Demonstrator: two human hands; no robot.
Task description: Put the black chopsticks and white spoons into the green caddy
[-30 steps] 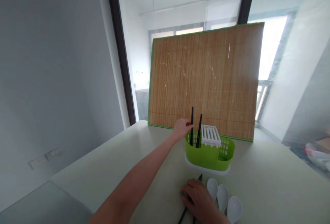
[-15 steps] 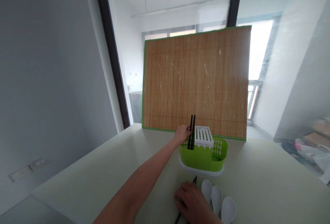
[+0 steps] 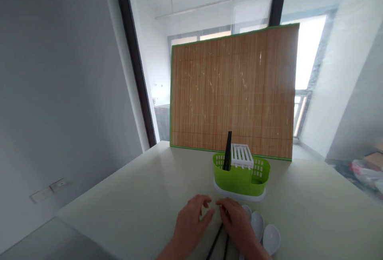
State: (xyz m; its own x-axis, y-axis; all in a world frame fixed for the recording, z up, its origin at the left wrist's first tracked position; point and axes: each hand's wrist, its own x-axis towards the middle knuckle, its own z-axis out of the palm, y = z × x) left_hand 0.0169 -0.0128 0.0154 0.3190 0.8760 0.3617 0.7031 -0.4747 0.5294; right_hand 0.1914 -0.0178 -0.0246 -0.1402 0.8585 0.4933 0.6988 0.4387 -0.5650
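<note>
A green basket (image 3: 235,182) on a white base stands on the table, with a white slatted rack (image 3: 241,155) over its middle. Black chopsticks (image 3: 228,151) lean upright together in its left compartment. In front of the basket my left hand (image 3: 194,218) is open, thumb and fingers apart, holding nothing. Beside it on the right, my right hand (image 3: 236,220) has its fingers closed round the upper ends of two black chopsticks (image 3: 217,239) that lie on the table. Three white spoons (image 3: 271,239) lie to the right of my right hand, partly covered by it.
The pale table (image 3: 143,200) extends to both sides. A bamboo mat (image 3: 233,92) with green edging stands upright behind the basket, before glass panels with dark frames. At the far right, bags and a box lie beyond the table.
My left hand has let go of the chopsticks in the basket and moved back towards my right hand. Those chopsticks now lean together. The view has shifted slightly.
</note>
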